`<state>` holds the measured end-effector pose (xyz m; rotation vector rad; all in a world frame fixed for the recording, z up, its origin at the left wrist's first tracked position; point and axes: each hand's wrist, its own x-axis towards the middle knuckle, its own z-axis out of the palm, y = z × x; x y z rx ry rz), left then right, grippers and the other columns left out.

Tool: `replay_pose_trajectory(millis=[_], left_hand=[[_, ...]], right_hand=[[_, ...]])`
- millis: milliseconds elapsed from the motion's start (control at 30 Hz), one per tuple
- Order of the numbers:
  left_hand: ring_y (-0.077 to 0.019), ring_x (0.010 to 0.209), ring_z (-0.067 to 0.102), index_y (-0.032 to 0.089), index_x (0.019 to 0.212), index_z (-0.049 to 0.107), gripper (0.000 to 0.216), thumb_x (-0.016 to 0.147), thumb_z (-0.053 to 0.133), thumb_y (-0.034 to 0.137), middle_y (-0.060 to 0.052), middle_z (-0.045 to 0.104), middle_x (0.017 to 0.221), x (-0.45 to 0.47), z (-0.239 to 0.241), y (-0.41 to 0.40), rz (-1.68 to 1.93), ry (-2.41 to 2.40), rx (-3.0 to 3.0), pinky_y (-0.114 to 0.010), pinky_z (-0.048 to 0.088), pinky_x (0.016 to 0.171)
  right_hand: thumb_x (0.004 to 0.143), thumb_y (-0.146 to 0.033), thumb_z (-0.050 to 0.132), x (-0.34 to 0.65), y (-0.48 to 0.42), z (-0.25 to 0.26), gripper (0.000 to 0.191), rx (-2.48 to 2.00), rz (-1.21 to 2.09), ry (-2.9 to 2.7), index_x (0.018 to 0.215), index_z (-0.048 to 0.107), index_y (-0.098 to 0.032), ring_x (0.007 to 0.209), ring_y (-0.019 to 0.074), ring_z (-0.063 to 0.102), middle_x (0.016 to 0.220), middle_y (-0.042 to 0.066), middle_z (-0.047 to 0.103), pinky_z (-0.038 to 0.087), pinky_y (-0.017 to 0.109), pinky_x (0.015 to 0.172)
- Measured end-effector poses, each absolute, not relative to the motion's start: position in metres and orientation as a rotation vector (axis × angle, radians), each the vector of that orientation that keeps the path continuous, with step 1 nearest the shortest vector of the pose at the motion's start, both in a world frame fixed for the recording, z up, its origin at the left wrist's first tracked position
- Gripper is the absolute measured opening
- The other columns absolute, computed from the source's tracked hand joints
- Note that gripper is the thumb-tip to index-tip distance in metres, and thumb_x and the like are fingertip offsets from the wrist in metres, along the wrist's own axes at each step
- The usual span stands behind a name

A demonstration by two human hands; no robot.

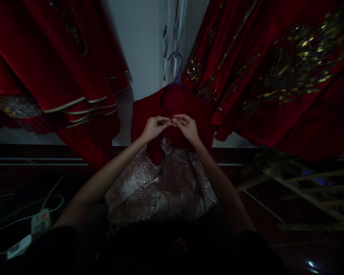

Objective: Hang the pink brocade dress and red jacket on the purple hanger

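Single view, worn on the head. Camera above the red garment [179, 138] and on the wearer's side of it, facing forward and down. Range near: left hand [155, 128] and right hand [187, 128] reach the garment, around mid-frame. Wide field takes in hanging red cloth [246, 91] left and right of garment, wall [141, 46] behind it, floor [298, 246] below.

Narrow way up the middle, crowded flanks

At upper centre, pale wall [137, 46] leaves a passage between red drapery [71, 49] at upper left and sequinned cloth [295, 65] at upper right; a purple hanger [177, 74] and metal bars [174, 23] narrow it. Mid-frame, the left hand [155, 128] and right hand [187, 128] nearly meet, barring the way across the red garment [141, 114]. Below, room opens between the forearms over patterned fabric [174, 183]. A wooden frame [295, 183] obstructs lower right, a power strip [41, 220] lower left.
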<state>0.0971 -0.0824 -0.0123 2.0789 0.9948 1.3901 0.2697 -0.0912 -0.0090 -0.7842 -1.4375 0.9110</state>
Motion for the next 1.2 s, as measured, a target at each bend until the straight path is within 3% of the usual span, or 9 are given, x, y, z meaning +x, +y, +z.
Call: replay_pose_trajectory(millis=[267, 467, 700, 1200], left_hand=[[-0.0156, 0.078, 0.068, 0.016, 0.093, 0.073, 0.027, 0.080, 0.064, 0.038, -0.008, 0.074, 0.093, 0.102, -0.008, -0.086, 1.405, 1.051, 2.121, -0.026, 0.054, 0.072], [-0.0151, 0.077, 0.068, 0.015, 0.095, 0.072, 0.025, 0.079, 0.064, 0.032, -0.008, 0.073, 0.092, 0.103, -0.013, -0.083, 1.398, 1.032, 2.108, -0.025, 0.056, 0.069], [-0.0140, 0.077, 0.068, 0.016, 0.095, 0.071, 0.021, 0.079, 0.062, 0.026, -0.007, 0.072, 0.092, 0.103, -0.008, -0.088, 1.380, 1.109, 2.193, -0.024, 0.056, 0.069], [-0.0140, 0.075, 0.067, 0.017, 0.093, 0.074, 0.019, 0.082, 0.061, 0.028, -0.006, 0.073, 0.088, 0.098, -0.002, -0.089, 1.417, 1.037, 2.393, -0.023, 0.049, 0.066]], right_hand=[[0.067, -0.049, 0.074, 0.274, -0.090, -0.009, 0.038, -0.799, 0.918, -1.510, 0.090, 0.064, -0.021, 0.076, 0.0144, 0.066, 0.088, 0.002, 0.067, 0.059, 0.035, 0.079], [0.077, -0.041, 0.067, 0.276, -0.093, -0.011, 0.026, -0.874, 0.558, -1.696, 0.091, 0.061, -0.021, 0.078, 0.0134, 0.061, 0.093, 0.003, 0.065, 0.055, 0.026, 0.065], [0.079, -0.037, 0.064, 0.275, -0.098, -0.013, 0.022, -0.891, 0.451, -1.692, 0.093, 0.059, -0.022, 0.082, 0.0140, 0.060, 0.102, 0.005, 0.056, 0.056, 0.025, 0.062], [0.071, -0.039, 0.072, 0.276, -0.090, -0.018, 0.037, -0.802, 0.648, -1.583, 0.097, 0.051, -0.024, 0.085, 0.0134, 0.059, 0.097, 0.001, 0.058, 0.056, 0.027, 0.071]])
